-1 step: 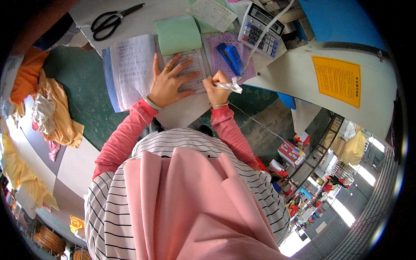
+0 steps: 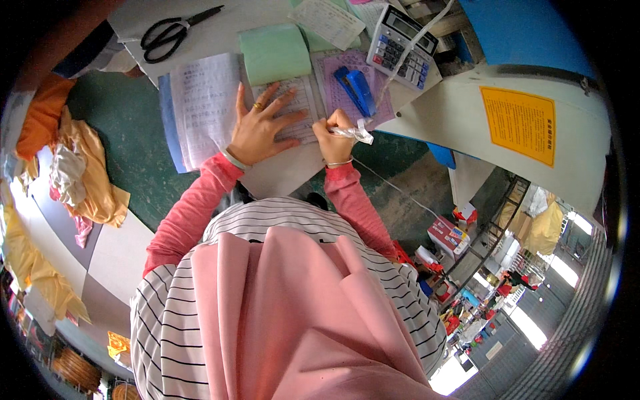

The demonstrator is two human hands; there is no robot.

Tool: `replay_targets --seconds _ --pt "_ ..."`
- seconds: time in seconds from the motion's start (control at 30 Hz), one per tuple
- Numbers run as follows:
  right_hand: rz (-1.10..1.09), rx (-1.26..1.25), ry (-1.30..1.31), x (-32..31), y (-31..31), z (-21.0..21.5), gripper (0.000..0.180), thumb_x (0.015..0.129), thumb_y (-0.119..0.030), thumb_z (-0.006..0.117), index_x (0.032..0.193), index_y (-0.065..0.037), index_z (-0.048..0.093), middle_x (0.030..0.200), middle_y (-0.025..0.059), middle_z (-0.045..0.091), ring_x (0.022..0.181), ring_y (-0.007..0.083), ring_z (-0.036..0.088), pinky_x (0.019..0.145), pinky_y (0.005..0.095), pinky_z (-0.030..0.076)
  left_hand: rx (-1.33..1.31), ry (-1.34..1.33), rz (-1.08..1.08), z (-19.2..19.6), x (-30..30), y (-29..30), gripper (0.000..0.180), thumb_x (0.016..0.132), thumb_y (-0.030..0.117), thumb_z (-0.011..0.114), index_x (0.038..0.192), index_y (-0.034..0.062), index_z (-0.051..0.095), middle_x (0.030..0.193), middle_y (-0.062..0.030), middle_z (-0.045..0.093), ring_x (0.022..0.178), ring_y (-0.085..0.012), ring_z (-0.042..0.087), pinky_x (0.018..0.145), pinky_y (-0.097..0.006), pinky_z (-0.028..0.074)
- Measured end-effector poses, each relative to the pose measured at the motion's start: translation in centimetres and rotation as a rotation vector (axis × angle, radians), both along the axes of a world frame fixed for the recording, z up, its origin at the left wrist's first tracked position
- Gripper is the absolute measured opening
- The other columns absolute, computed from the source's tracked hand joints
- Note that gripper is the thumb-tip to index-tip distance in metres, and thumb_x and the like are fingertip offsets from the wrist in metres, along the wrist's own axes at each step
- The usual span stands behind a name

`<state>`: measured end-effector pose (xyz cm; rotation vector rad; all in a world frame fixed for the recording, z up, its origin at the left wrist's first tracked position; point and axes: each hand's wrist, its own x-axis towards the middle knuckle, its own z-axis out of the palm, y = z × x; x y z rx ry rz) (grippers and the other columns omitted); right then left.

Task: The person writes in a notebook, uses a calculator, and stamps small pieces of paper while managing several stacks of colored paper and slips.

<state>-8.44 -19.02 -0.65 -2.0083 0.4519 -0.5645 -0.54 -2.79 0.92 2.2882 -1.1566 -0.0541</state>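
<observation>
My left hand (image 2: 262,133) lies flat with fingers spread on a printed form pad (image 2: 303,92), whose green cover sheet (image 2: 275,55) is folded back. In my right hand (image 2: 333,139), at the pad's lower right edge, is a pen wrapped in white (image 2: 362,135); its tip is hidden by the fingers. Left of the pad, a handwritten notebook (image 2: 200,110) lies open, partly beneath the left hand's side. A blue stapler (image 2: 358,90) rests on a purple printed sheet (image 2: 328,67) just beyond the right hand.
Black scissors (image 2: 165,40) lie at the table's far left. A calculator (image 2: 399,53) stands at the far right, with a white cord (image 2: 415,41) across it. A yellow notice (image 2: 520,125) is on the white surface at right. Orange cloth (image 2: 93,173) hangs at left; a box (image 2: 448,237) sits lower right.
</observation>
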Motion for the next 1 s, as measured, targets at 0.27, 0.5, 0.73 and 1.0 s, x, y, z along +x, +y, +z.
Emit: replay_targets --seconds 0.27,0.5,0.73,1.0 --pt "-0.067 0.011 -0.058 0.5 0.2 0.4 0.027 0.066 0.001 0.059 0.057 -0.005 0.035 0.05 -0.001 0.034 0.047 0.007 0.032 0.043 0.0268 0.026 -0.001 -0.008 0.003 -0.1 -0.1 -0.1 0.049 0.062 0.048 0.069 0.109 0.0347 0.06 0.133 0.0037 0.042 0.129 -0.0213 0.029 0.1 -0.064 0.003" --pt "-0.034 -0.011 -0.018 0.1 0.0 0.0 0.026 0.066 0.002 0.059 0.057 -0.005 0.035 0.05 -0.0011 0.034 0.048 0.0059 0.031 0.043 0.0258 0.026 0.005 -0.013 0.005 0.0 0.0 -0.1 0.05 0.062 0.049 0.069 0.109 0.0344 0.06 0.132 0.0034 0.043 0.129 -0.0216 0.029 0.1 -0.064 0.003" --pt "-0.027 0.076 -0.083 0.1 -0.2 0.1 0.028 0.068 0.002 0.059 0.056 -0.006 0.035 0.051 -0.0031 0.035 0.048 0.0053 0.032 0.043 0.0241 0.026 -0.01 0.006 0.002 0.1 -0.2 -0.1 0.048 0.063 0.046 0.069 0.108 0.0338 0.061 0.132 0.0034 0.042 0.129 -0.022 0.029 0.099 -0.064 0.003" --pt "-0.049 0.09 -0.116 -1.4 0.6 0.2 0.027 0.068 -0.003 0.063 0.056 -0.006 0.039 0.048 -0.0004 0.04 0.045 0.0069 0.037 0.043 0.0254 0.032 0.074 0.071 -0.05 0.0 0.6 0.4 0.044 0.068 0.025 0.067 0.111 0.0303 0.059 0.135 0.0012 0.04 0.13 -0.0236 0.028 0.1 -0.064 0.006"
